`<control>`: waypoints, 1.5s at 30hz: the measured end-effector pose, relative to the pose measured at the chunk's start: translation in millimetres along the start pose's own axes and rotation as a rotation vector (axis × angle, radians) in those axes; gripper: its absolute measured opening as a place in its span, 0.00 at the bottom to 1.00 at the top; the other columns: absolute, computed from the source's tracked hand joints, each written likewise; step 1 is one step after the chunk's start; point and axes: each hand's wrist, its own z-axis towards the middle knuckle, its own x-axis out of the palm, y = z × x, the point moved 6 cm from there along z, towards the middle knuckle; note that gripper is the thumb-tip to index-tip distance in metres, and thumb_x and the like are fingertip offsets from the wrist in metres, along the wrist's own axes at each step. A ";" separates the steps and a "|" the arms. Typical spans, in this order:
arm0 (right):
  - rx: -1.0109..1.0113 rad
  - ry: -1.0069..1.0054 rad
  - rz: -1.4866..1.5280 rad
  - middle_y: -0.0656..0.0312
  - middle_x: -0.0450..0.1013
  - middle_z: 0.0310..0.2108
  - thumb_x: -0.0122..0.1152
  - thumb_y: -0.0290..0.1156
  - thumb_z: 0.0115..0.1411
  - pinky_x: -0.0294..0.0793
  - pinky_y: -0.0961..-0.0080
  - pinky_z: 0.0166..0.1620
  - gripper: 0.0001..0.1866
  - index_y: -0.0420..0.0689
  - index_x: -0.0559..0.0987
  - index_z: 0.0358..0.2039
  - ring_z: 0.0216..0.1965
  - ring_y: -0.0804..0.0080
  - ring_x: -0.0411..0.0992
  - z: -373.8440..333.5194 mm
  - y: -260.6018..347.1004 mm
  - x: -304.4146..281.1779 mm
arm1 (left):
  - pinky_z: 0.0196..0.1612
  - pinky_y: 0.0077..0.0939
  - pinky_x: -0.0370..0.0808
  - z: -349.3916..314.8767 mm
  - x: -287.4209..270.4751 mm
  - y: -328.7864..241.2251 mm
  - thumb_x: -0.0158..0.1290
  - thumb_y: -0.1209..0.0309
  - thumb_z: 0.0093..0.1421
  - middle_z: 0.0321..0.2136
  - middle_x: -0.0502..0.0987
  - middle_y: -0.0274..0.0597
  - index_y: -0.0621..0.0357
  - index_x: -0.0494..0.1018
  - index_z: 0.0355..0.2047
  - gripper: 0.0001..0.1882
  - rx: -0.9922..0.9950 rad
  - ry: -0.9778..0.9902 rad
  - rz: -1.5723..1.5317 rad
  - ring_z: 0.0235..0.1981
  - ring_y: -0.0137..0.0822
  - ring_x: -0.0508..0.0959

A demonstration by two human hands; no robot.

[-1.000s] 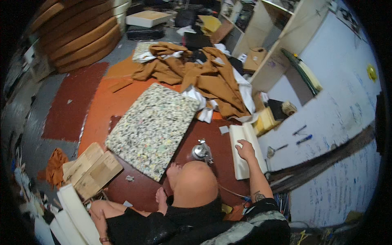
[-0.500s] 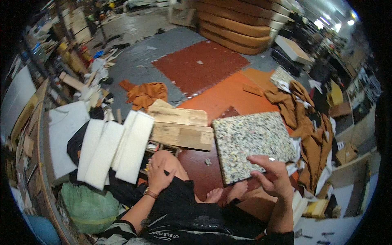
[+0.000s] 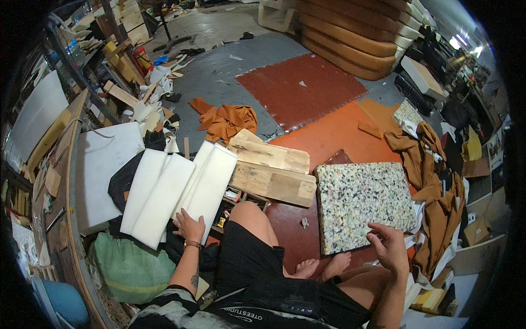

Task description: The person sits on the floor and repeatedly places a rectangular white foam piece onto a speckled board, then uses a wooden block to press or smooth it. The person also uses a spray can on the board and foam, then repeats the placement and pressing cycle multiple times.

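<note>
My left hand (image 3: 189, 225) reaches to the lower end of several white foam strips (image 3: 158, 200), its fingers spread and touching or just over the foam. The strips lie side by side in two groups, left of my knee. My right hand (image 3: 390, 247) hovers at the near right edge of a thick speckled foam block (image 3: 364, 203). Its fingers are loosely curled, thumb and index slightly apart, with nothing visible between them. Two pale wooden boards (image 3: 271, 183) rest between the strips and the block.
Brown fabric (image 3: 438, 203) is heaped at the right, and an orange-brown cloth (image 3: 233, 119) lies crumpled ahead. A green sack (image 3: 129, 271) sits at lower left beside a wooden bench edge (image 3: 71, 219). Stacked brown cushions (image 3: 348, 41) stand at the back. My bare feet (image 3: 307, 268) are near the block.
My left hand has moved off my knee and left to the white foam strips. The right hand stays by the speckled block, its fingers drawn closer together. The view has shifted left.
</note>
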 end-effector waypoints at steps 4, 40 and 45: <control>-0.017 -0.014 0.028 0.46 0.83 0.37 0.68 0.26 0.61 0.81 0.69 0.41 0.16 0.37 0.83 0.50 0.35 0.58 0.84 -8.4 -8.4 -5.6 | 0.66 0.74 0.59 -11.4 1.5 -9.0 0.64 0.52 0.58 0.68 0.60 0.65 0.57 0.54 0.73 0.50 0.041 0.144 -0.061 0.69 0.66 0.60; 0.523 -0.855 0.604 0.48 0.61 0.68 0.67 0.24 0.60 0.60 0.59 0.70 0.50 0.40 0.48 0.77 0.69 0.56 0.62 -202.0 -397.4 108.9 | 0.63 0.61 0.65 -123.3 125.9 -395.5 0.73 0.62 0.39 0.62 0.62 0.62 0.44 0.49 0.76 0.65 1.415 -0.033 0.395 0.60 0.64 0.67; 0.453 -0.992 0.488 0.56 0.72 0.52 0.60 0.24 0.66 0.68 0.66 0.59 0.21 0.38 0.71 0.59 0.52 0.68 0.70 -201.7 -394.2 93.3 | 0.60 0.51 0.69 -222.7 109.0 -498.0 0.73 0.59 0.37 0.57 0.65 0.66 0.51 0.48 0.76 0.68 1.593 0.241 0.013 0.54 0.63 0.69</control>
